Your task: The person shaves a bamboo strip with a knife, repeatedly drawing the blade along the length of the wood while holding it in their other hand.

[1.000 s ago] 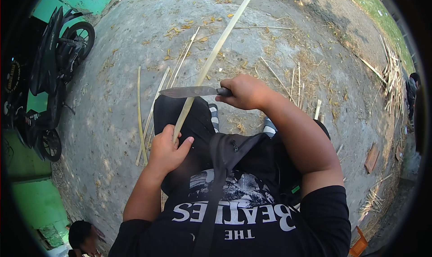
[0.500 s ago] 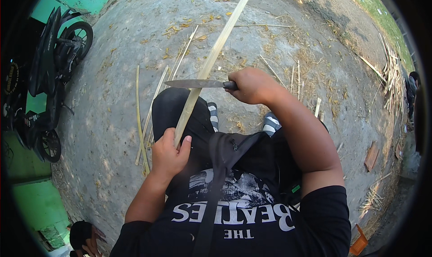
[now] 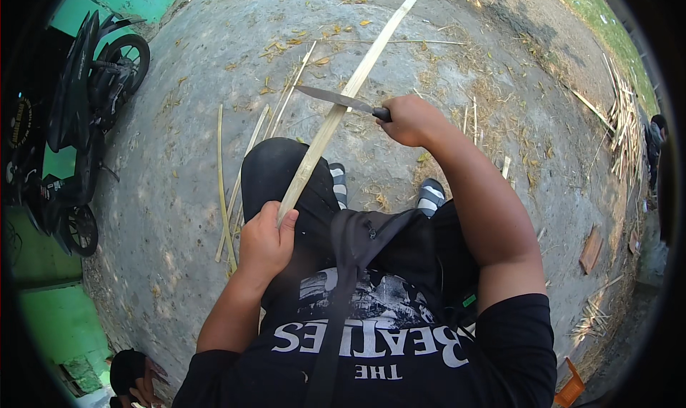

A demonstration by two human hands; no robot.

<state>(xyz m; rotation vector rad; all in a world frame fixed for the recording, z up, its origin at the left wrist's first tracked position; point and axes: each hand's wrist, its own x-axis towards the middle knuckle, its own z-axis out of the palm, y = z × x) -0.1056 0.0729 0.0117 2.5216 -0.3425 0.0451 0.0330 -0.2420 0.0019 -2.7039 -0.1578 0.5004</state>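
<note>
My left hand [image 3: 268,240] is closed round the near end of a long, pale bamboo strip [image 3: 325,133], just beside my left knee. The strip slants away up and to the right, its far end running out past the top edge of the view. In my right hand [image 3: 414,120] is the black handle of a knife [image 3: 332,98]. Its dark blade points left and lies across the strip, well ahead of the left hand. The fingers of the right hand are wrapped round the handle.
Several thin strips [image 3: 222,172] lie on the concrete ground [image 3: 171,215] left of my knee. A pile of split sticks [image 3: 625,126] lies far right, near a brick [image 3: 591,249]. A motorcycle [image 3: 75,129] stands at the left. Another person [image 3: 132,376] is at the lower left.
The knife has slid away from me along the strip, its tip now angled further up. The strip's far end has swung to the right. My left hand has hardly moved.
</note>
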